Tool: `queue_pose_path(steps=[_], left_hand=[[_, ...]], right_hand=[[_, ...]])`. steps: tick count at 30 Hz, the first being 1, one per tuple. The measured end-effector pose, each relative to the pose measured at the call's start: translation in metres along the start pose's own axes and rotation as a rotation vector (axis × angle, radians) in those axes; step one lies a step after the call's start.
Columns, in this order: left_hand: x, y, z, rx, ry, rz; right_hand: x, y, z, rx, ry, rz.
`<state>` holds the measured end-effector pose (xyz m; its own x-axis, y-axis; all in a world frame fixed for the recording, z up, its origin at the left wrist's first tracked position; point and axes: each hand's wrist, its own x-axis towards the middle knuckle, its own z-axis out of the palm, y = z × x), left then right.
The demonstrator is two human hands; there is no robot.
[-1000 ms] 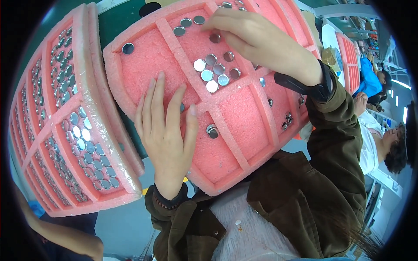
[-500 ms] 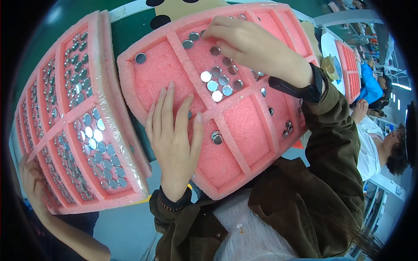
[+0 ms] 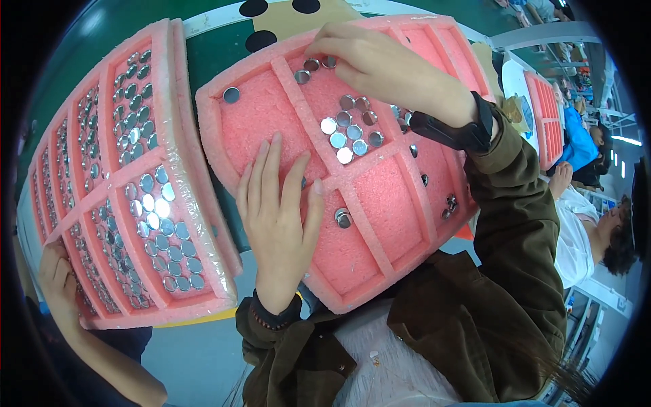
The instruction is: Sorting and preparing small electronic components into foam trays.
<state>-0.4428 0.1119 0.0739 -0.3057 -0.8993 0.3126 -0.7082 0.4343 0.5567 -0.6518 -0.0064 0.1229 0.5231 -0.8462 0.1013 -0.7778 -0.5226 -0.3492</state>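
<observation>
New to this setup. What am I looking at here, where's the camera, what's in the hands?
A fisheye camera worn on a person's head looks down at their own bare hands, so edges bend. The left hand lies flat on a pink foam tray with compartments. The right hand reaches to the tray's far side, fingertips at small round metal discs; whether it grips one I cannot tell. A second foam tray, full of discs, lies to the left, with another person's hand at its edge.
</observation>
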Motion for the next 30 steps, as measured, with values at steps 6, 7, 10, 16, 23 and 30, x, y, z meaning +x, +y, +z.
queue_pose_path(steps=[6, 7, 10, 16, 23, 30], left_hand=[[0.001, 0.000, -0.001, -0.020, 0.008, -0.004], [0.001, 0.000, -0.002, -0.019, 0.007, -0.005], [0.002, 0.001, -0.002, -0.016, 0.008, -0.002], [0.002, -0.001, -0.001, -0.023, 0.014, 0.002], [0.002, -0.001, -0.002, -0.022, 0.013, 0.006], [-0.001, -0.003, -0.001, -0.019, 0.015, 0.015]], right_hand=[[0.005, 0.000, 0.002, 0.027, -0.122, 0.007], [0.005, 0.000, 0.002, 0.028, -0.122, 0.007], [0.004, 0.000, 0.006, 0.071, -0.027, -0.053], [0.003, -0.008, -0.002, -0.003, -0.105, -0.153], [0.002, -0.018, -0.007, 0.129, -0.211, 0.047], [-0.009, -0.012, -0.004, 0.111, -0.263, -0.062]])
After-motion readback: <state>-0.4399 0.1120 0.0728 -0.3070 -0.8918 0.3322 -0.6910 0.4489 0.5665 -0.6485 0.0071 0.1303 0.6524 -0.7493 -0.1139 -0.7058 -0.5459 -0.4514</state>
